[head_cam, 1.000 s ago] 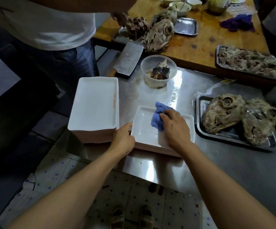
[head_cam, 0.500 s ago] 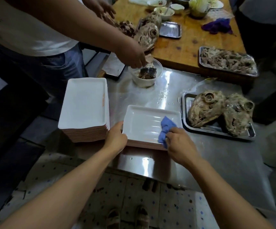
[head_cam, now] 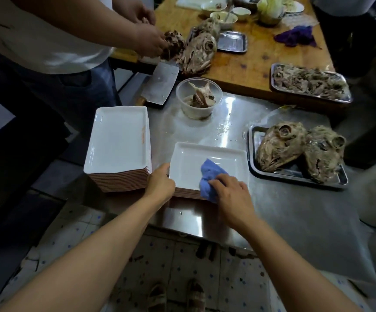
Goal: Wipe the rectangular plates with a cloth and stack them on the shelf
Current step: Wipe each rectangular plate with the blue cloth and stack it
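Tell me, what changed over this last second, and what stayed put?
The right hand swept the cloth from the plate's far side to its near right edge, then leftward along the near edge. The other person's hand dipped to the bowl, then went back to the wooden table. The left hand kept gripping the plate's near left corner; the stack and tray stayed.

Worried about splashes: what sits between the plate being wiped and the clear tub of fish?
Only bare steel table with glare and some droplets, per the head view.

The plates are white, the cloth is blue, and the floor has little blue dots.
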The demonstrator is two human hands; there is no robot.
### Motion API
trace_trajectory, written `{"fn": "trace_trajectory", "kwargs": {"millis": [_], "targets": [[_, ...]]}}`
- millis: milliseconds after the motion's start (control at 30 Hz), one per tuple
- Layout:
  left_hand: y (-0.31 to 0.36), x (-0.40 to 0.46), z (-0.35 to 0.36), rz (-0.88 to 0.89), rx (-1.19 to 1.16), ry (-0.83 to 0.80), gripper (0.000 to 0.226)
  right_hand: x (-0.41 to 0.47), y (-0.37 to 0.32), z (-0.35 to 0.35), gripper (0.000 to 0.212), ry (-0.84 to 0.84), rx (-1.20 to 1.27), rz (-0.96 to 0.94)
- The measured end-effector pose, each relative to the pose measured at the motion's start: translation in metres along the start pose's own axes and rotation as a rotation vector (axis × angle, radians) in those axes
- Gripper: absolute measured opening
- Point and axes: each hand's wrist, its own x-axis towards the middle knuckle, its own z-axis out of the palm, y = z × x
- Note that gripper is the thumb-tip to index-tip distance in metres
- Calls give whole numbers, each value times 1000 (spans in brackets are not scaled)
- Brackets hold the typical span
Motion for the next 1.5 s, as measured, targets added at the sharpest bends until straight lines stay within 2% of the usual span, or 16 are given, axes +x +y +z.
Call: {"fn": "trace_trajectory", "kwargs": {"millis": [233, 367, 500, 600, 700, 833, 967, 1200, 1333, 1400, 1500], "targets": [[1, -2, 2, 26, 66, 38, 54, -20, 34, -21, 33, -29, -170, 127], [1, -4, 1, 27, 163, 52, 52, -20, 38, -29, 29, -43, -139, 170], [12, -11, 11, 235, 422, 70, 57, -24, 50, -40, 19, 95, 40, 268], [21, -14, 26, 403, 671, -52, 62, -26, 60, -49, 11, 228, 191, 342], [28, -15, 41, 530, 796, -141, 61, -26, 65, -53, 13, 279, 280, 388], [30, -16, 58, 539, 821, -273, 67, -27, 67, -52, 13, 298, 361, 406], [21, -19, 62, 550, 751, -176, 60, -29, 68, -47, 16, 301, 408, 422], [27, -28, 52, 686, 706, -79, 43, -31, 69, -53, 33, 304, 434, 438], [50, -34, 37, 807, 606, -14, 42, -31, 69, -62, 31, 307, 434, 460], [66, -33, 30, 806, 662, -5, 42, -32, 67, -66, 31, 314, 427, 466], [87, -30, 16, 779, 640, 40, 27, -31, 62, -73, 40, 349, 451, 433]]}}
